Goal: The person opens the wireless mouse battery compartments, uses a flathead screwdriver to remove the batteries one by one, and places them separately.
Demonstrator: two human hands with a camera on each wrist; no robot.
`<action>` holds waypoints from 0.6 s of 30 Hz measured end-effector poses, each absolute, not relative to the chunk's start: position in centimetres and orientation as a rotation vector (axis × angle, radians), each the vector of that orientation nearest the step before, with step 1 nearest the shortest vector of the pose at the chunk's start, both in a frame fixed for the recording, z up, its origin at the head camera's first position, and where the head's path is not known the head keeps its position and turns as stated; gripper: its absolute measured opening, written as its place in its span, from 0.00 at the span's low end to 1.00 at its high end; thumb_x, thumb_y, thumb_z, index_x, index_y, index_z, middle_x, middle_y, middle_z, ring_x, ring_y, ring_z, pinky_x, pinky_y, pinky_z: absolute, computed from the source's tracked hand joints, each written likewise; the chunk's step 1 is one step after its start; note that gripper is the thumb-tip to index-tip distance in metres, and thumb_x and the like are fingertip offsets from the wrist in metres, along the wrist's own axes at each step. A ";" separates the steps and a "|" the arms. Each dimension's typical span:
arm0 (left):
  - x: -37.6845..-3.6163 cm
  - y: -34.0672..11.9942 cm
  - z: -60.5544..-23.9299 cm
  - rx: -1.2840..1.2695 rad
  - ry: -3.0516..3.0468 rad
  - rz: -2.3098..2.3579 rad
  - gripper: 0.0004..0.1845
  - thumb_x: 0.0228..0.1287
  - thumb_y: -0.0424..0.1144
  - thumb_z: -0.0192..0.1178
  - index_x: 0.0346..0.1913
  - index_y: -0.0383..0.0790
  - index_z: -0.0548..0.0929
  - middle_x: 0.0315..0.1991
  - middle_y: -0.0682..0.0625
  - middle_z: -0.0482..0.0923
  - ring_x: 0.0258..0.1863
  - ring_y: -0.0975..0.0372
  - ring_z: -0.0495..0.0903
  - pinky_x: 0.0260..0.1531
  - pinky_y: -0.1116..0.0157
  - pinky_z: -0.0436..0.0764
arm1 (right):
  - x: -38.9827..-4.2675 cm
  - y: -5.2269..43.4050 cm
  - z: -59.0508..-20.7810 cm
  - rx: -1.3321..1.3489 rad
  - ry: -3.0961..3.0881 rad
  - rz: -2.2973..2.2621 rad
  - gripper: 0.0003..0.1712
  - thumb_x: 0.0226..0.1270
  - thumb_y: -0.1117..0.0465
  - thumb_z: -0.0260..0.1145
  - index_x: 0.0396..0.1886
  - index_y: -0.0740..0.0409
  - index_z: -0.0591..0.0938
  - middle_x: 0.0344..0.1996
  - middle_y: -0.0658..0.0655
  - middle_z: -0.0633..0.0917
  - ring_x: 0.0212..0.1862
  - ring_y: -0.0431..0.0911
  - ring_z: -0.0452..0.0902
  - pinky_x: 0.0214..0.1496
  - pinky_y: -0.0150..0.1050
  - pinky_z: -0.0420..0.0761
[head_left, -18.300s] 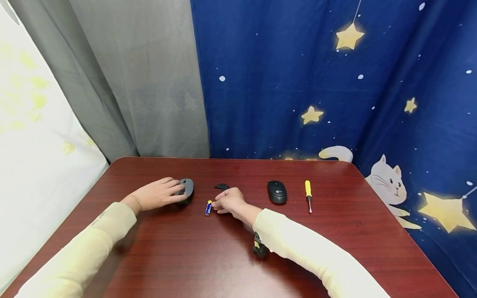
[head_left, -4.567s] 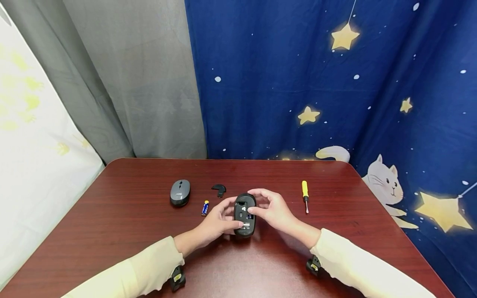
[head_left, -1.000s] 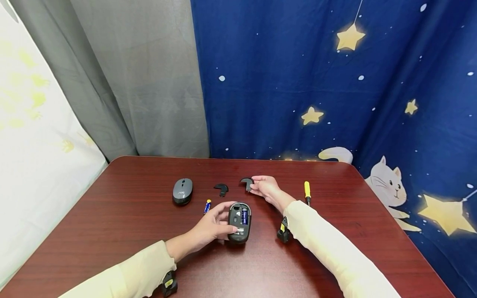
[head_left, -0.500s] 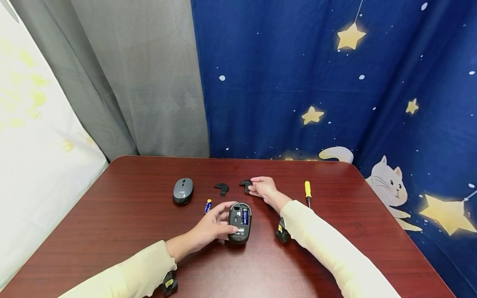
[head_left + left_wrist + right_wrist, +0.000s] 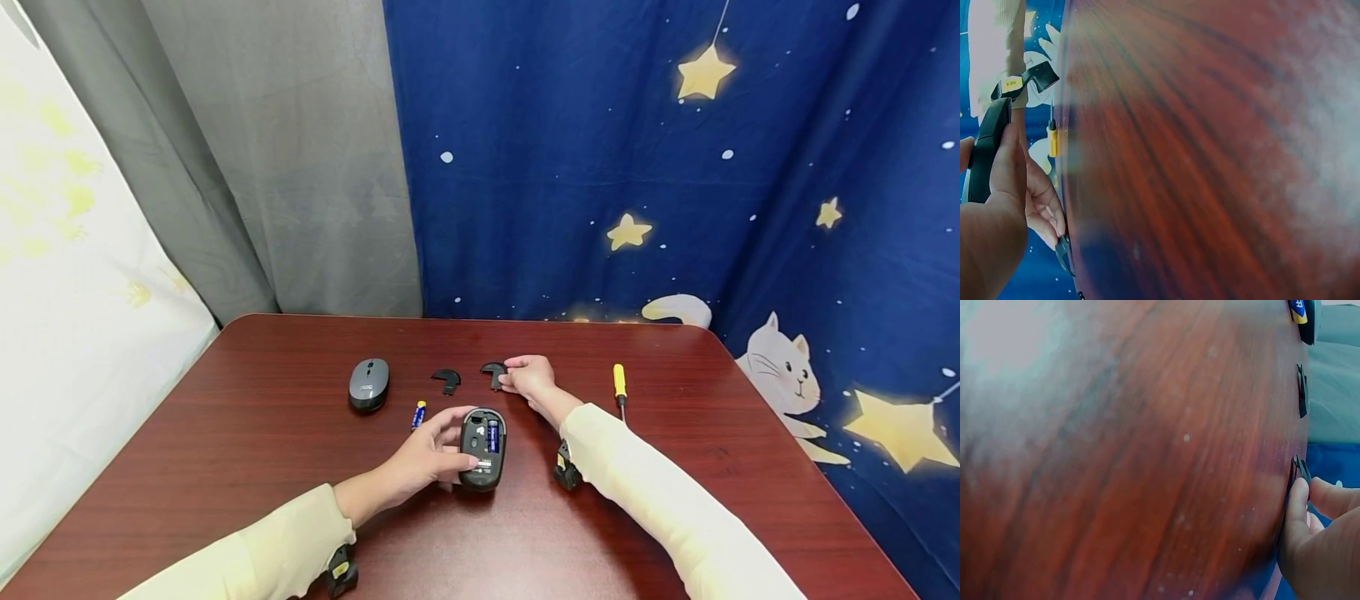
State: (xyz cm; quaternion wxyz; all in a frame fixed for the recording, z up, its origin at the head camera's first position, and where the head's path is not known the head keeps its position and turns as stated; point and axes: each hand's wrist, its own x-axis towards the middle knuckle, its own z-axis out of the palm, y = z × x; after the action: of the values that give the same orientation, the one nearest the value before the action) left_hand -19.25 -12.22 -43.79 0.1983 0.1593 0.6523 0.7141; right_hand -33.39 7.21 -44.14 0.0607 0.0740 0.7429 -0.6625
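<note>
My left hand (image 5: 423, 454) grips a black computer mouse (image 5: 474, 475) with its underside facing up. A blue battery (image 5: 492, 436) lies in the mouse's uncovered compartment. Farther back, my right hand (image 5: 531, 377) pinches a small black battery cover (image 5: 492, 368) by its right side, close over the table. The right wrist view shows thumb and finger on this cover (image 5: 1301, 467). A similar black cover (image 5: 447, 379) lies to its left. Next to the left hand's fingers is a loose blue and yellow battery (image 5: 418, 414), its lower end hidden behind the hand.
A grey mouse (image 5: 368, 385) stands upright on the red-brown table (image 5: 285, 467) at the left. To the right lies a screwdriver (image 5: 619, 383) with a yellow handle, its tip hidden by the right sleeve. Curtains (image 5: 540, 167) hang behind the table's back edge.
Earlier the black mouse lay on the table, then both hands held it. Now the left holds it alone, a battery shows inside, and the right hand has moved back with a second cover.
</note>
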 end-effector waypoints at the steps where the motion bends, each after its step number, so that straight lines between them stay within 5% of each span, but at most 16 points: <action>1: -19.2 -12.2 -43.8 0.445 1.828 1.996 0.37 0.61 0.29 0.65 0.71 0.40 0.61 0.54 0.38 0.76 0.41 0.53 0.83 0.24 0.62 0.80 | -33.4 7.2 -44.1 0.218 2.263 -1.995 0.22 0.54 0.82 0.66 0.51 0.73 0.81 0.44 0.68 0.82 0.38 0.51 0.85 0.35 0.36 0.84; 7: -19.2 -12.2 -43.8 0.446 1.842 1.986 0.37 0.60 0.29 0.65 0.71 0.41 0.61 0.54 0.38 0.77 0.40 0.53 0.83 0.23 0.62 0.79 | -33.4 6.9 -44.2 0.217 2.372 -1.918 0.21 0.53 0.81 0.68 0.48 0.71 0.82 0.43 0.66 0.84 0.29 0.43 0.83 0.32 0.35 0.84; 18: -19.2 -12.2 -44.0 0.446 1.810 2.002 0.37 0.61 0.29 0.65 0.71 0.39 0.61 0.55 0.37 0.76 0.44 0.52 0.83 0.31 0.59 0.84 | -33.5 6.6 -44.2 0.239 2.525 -1.792 0.17 0.52 0.78 0.71 0.44 0.68 0.85 0.40 0.64 0.85 0.28 0.44 0.84 0.30 0.34 0.83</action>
State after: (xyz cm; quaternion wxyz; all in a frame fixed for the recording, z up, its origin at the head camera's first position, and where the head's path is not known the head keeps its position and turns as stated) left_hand -19.17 -12.22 -43.95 0.2017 0.1596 0.6482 0.7168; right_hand -33.52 6.57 -44.18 0.0183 0.0770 0.8129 -0.5770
